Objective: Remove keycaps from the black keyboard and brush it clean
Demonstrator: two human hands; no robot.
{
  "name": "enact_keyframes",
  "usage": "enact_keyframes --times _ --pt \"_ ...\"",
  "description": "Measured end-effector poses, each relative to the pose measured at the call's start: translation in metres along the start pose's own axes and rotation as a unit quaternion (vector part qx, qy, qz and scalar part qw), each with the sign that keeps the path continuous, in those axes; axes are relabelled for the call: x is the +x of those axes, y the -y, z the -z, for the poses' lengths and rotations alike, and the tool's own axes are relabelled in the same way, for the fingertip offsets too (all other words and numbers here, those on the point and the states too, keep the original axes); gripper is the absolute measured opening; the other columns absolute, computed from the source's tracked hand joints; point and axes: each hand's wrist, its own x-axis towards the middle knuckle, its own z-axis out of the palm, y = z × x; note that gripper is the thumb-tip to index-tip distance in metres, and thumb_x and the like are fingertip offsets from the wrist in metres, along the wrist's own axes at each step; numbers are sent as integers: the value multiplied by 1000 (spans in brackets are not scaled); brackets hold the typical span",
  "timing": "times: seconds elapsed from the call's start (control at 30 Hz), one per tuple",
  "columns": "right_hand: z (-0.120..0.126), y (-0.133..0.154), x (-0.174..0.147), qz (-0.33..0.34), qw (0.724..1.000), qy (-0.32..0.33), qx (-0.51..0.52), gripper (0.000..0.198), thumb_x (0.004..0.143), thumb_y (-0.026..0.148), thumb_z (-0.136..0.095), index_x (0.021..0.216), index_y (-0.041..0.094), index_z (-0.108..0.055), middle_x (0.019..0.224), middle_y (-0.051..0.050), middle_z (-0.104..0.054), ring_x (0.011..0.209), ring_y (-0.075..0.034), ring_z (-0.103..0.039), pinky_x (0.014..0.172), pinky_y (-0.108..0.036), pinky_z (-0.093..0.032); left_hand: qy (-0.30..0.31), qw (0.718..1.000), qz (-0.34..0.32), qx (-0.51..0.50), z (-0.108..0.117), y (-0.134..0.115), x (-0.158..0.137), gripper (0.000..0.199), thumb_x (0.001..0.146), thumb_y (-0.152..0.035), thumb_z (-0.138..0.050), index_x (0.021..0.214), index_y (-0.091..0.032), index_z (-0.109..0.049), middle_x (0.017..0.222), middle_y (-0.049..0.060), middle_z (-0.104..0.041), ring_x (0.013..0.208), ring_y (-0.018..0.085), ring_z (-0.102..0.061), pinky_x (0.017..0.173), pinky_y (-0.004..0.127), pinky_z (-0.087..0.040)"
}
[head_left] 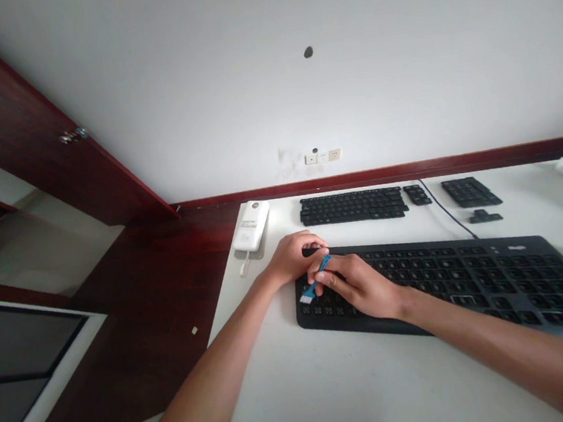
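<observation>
Blue brush (pixel 311 290), grasped by right fingers (pixel 334 284). Black keyboard (pixel 442 273), beneath them. Left fingers (pixel 309 239) at its edge, hold unclear.

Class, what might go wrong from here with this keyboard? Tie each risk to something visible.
1. The cable passes between loose keycaps, so shifting the keyboard might jumble them.
2. The white handheld device lies near the left edge of the table; the left hand might knock it off.
3. The brush in the right hand might catch on uncovered key sockets.
</observation>
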Motion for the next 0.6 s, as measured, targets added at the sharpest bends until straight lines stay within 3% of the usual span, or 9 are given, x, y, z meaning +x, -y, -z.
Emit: enact_keyframes --times 0.6 --pt "1 -1 1 2 1000 4 1 37 112 41 -42 96 19 -67 89 -5 -74 87 -19 -68 87 -33 -54 8 1000 19 22 -1 -3 1 20 91 -36 -65 92 -22 -80 98 4 -76 90 20 -68 82 29 -48"
